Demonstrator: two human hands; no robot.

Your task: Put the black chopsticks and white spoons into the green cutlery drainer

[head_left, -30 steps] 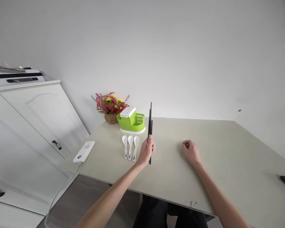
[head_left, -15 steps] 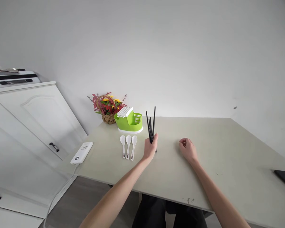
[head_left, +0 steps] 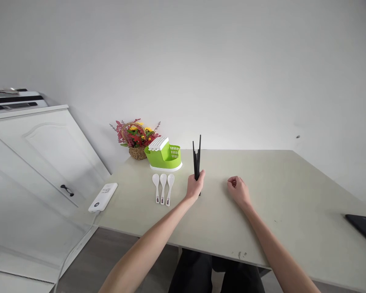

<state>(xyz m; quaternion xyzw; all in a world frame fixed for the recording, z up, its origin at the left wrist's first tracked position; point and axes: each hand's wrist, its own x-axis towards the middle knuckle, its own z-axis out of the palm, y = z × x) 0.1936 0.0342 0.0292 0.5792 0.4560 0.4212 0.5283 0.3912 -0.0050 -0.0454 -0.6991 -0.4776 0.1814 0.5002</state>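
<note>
Several black chopsticks (head_left: 197,158) stand roughly upright in the fist of my left hand (head_left: 195,185), their tops fanned slightly apart. My right hand (head_left: 238,190) rests on the table to the right, fingers curled in, and nothing shows in it. Left of my left hand lie three white spoons in a row: a left spoon (head_left: 156,188), a middle spoon (head_left: 163,189) and a right spoon (head_left: 170,189), bowls pointing away from me. Behind them stands a green utensil holder (head_left: 164,158) with a white slatted lid and a white base.
A wicker basket of flowers (head_left: 138,153) is behind the holder, near the wall. At the table's left edge lies a white power bank (head_left: 103,197) with a cable hanging down beside the white cabinet (head_left: 49,162). A dark flat device (head_left: 364,228) lies at the right edge.
The chopsticks in my left hand have drawn closer together and stand straighter. My right hand stays in its place. The whole view has shifted slightly.
</note>
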